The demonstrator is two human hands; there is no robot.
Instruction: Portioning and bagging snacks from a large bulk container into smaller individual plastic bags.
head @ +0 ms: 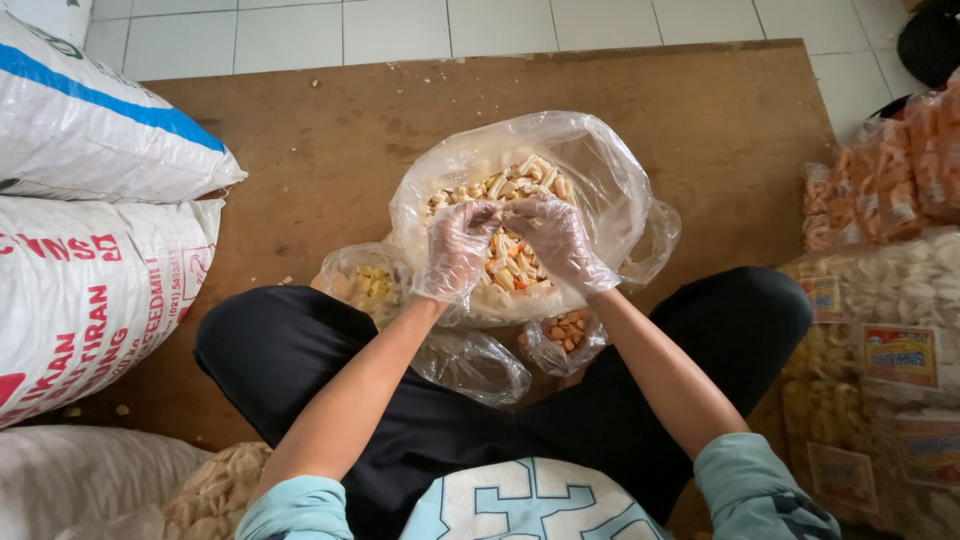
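Thin clear plastic everywhere: the big snack bag (pixel 600 190) sits open on the wooden board (pixel 330 150), between the person's knees, mouth facing up, holding pale and orange cracker sticks (pixel 510 262). Both hands wear loose disposable gloves and are down in the bag's mouth. Left hand (pixel 458 245) has fingers curled in, pinching near the sticks or the film; right hand (pixel 556 240) is likewise half-closed, fingertips meeting the left's. Can't tell whether they grip snacks, the bag film, or both.

Risks as I read them:
- Film is flimsy, and the bag's walls are slack and unsupported. A hard pull could tear it or tip it, dumping sticks onto the board, where crumbs already lie.
- Loose glove folds could snag in the film.
- Sticks look brittle; squeezing would likely crush them.
- Small bag of yellow pieces (pixel 368 283) on the near left and small bag of orange pieces (pixel 566 335) on the near right sit touching the big bag, under the forearms. An elbow shift could squash or spill them.

White sacks (pixel 90 200) far left, packed snack bags (pixel 880 300) right, both well apart.
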